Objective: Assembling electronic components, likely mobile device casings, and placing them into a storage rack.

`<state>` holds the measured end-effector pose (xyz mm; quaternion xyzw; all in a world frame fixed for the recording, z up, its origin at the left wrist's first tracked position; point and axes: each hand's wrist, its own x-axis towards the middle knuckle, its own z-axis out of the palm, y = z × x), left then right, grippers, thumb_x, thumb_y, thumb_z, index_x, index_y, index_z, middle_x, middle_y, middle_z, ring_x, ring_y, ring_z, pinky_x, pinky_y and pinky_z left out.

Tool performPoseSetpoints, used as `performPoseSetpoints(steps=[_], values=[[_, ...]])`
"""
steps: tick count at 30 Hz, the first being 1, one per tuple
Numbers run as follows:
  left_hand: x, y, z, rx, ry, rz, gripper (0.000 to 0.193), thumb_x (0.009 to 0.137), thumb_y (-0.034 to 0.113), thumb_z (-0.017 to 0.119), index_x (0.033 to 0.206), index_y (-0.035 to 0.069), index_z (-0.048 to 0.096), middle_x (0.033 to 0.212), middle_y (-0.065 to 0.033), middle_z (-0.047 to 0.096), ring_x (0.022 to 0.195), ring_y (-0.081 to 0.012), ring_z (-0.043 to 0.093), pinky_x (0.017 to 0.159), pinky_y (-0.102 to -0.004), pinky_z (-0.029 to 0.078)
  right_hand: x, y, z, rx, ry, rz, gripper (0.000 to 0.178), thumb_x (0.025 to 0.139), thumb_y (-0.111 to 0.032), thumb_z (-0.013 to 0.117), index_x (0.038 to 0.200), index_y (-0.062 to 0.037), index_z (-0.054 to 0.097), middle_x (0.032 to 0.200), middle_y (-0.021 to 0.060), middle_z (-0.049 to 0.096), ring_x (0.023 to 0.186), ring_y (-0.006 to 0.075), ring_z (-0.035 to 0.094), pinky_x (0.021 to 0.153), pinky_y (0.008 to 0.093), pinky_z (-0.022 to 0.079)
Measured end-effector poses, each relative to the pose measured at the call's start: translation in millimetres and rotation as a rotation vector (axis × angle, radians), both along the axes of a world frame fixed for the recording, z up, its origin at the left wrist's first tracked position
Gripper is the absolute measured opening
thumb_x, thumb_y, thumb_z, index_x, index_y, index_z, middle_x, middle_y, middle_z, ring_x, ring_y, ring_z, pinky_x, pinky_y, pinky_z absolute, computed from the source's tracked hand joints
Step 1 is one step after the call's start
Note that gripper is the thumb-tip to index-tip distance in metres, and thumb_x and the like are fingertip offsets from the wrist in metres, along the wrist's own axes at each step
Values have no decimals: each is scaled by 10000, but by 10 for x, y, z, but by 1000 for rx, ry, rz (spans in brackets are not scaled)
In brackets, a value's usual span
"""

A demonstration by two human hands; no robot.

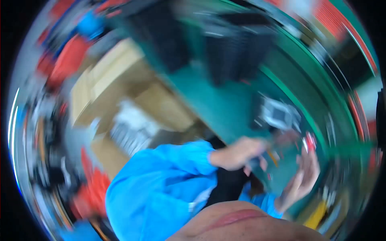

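Observation:
Motion blurs the whole view. My left hand [241,153], in a light blue sleeve [173,160], is over the near edge of the green table with its fingers curled. A dark shape shows under these fingers, but its kind cannot be made out. To the right, my right hand [301,174] is raised, its fingers bent around a small red and silver thing [309,142] at the fingertips. Just beyond the hands, a grey and black boxy thing [279,114] lies on the green table [225,108].
At the left stands an open cardboard box [110,76] with a whitish, plastic-looking bundle [134,126] inside. Black upright bins or cases [237,48] stand at the table's far side. Red items [94,190] are at the lower left; something yellow [315,215] is at the lower right.

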<state>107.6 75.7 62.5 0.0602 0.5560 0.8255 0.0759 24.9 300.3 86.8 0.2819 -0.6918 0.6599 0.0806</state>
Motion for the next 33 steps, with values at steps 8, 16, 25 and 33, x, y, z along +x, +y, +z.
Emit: performPoseSetpoints(steps=[8,16,25,33], values=[[-295,180,4,150,-65,272,1004,948,828,308,1537,15,341,1308,-299,587,838,-331,706,406,-317,571,167,1238,1225,-304,494,23,624,1042,-437,530,1541,-88,396,1478,267,517,1385,472,467,1191,572,295],[-368,530,199,210,18,277,988,957,792,373,1602,61,209,1371,-311,503,883,-387,690,395,-335,583,397,1525,1182,-291,443,-189,557,1038,-429,535,1460,-85,419,1417,252,531,1323,441,482,1143,546,318],[-569,-432,-54,-175,-990,-397,798,928,732,536,1525,205,472,1475,-172,543,1176,-412,614,864,-615,566,-481,1537,1652,-237,837,12,486,1035,-420,541,1369,-81,444,1349,236,547,1254,406,500,1090,517,343],[-455,616,116,219,-5,193,914,978,767,352,1566,69,287,1294,-271,568,826,-397,697,363,-354,566,-226,1266,960,-488,396,-88,429,1031,-412,546,1288,-78,466,1288,221,562,1193,375,515,1043,491,366]])
